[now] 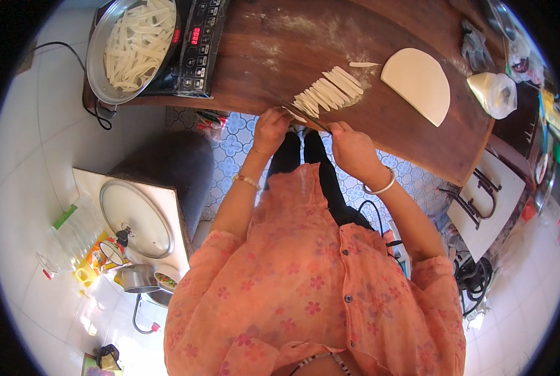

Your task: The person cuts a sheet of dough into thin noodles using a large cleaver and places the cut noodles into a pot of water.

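Observation:
My right hand [355, 150] grips the handle of a kitchen knife [310, 118], whose blade slants up to the left at the table's front edge. My left hand [273, 129] is curled close to the blade, its fingertips pinching a pale strip of dough [295, 114]. Just beyond the knife, several cut dough strips [329, 90] lie side by side in a slanting row on the wooden table [270, 75]. One loose strip [364, 64] rests apart, above the row. Farther right sits a thick folded dough sheet [418, 84] with one rounded side and a straight cut edge.
A steel pan [94, 70] of wide noodles [136, 47] stands on a lit induction cooker [197, 51] at the left. Flour dusts the tabletop. At the right are a bag of flour [491, 94] and a grey cloth [476, 46]. A glass lid [136, 218] lies on a lower-left counter.

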Action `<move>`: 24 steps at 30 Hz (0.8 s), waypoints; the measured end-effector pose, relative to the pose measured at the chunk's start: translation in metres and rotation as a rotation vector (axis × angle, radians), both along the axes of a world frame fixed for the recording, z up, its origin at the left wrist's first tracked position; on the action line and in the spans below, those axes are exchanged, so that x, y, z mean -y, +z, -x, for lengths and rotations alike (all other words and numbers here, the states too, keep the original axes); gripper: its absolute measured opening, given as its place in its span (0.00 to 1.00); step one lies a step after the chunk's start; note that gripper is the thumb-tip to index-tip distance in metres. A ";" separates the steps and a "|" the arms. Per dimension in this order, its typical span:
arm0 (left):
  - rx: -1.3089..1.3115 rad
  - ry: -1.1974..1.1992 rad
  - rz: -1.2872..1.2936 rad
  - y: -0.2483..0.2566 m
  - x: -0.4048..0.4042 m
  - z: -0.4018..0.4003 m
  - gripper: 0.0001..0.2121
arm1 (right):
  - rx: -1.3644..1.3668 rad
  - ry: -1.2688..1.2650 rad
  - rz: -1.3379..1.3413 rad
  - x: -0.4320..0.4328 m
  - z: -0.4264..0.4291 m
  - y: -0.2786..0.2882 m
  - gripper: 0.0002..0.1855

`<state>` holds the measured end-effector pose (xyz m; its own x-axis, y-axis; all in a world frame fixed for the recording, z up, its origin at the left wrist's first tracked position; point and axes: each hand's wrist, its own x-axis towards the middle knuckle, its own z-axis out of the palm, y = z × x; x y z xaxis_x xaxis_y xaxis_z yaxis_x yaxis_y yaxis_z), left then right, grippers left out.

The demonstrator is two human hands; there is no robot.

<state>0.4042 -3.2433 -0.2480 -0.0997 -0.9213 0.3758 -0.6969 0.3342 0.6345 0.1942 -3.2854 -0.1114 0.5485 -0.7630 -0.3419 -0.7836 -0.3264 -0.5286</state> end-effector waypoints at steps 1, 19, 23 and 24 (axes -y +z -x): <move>0.015 0.003 0.002 -0.001 -0.001 0.000 0.10 | -0.029 0.021 -0.022 0.000 0.001 0.002 0.13; 0.031 0.020 -0.019 -0.004 0.003 -0.001 0.09 | 0.127 -0.068 0.090 -0.008 0.009 -0.040 0.11; -0.041 0.140 -0.104 0.002 0.013 -0.003 0.07 | 0.250 -0.304 -0.005 -0.005 0.047 -0.023 0.13; -0.064 0.181 -0.154 0.004 0.016 -0.003 0.08 | 0.291 -0.380 -0.071 -0.003 0.061 -0.020 0.13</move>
<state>0.4068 -3.2593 -0.2437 0.0916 -0.9690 0.2294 -0.6935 0.1032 0.7131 0.1329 -3.2820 -0.1311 0.3157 -0.9085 -0.2739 -0.6570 -0.0010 -0.7539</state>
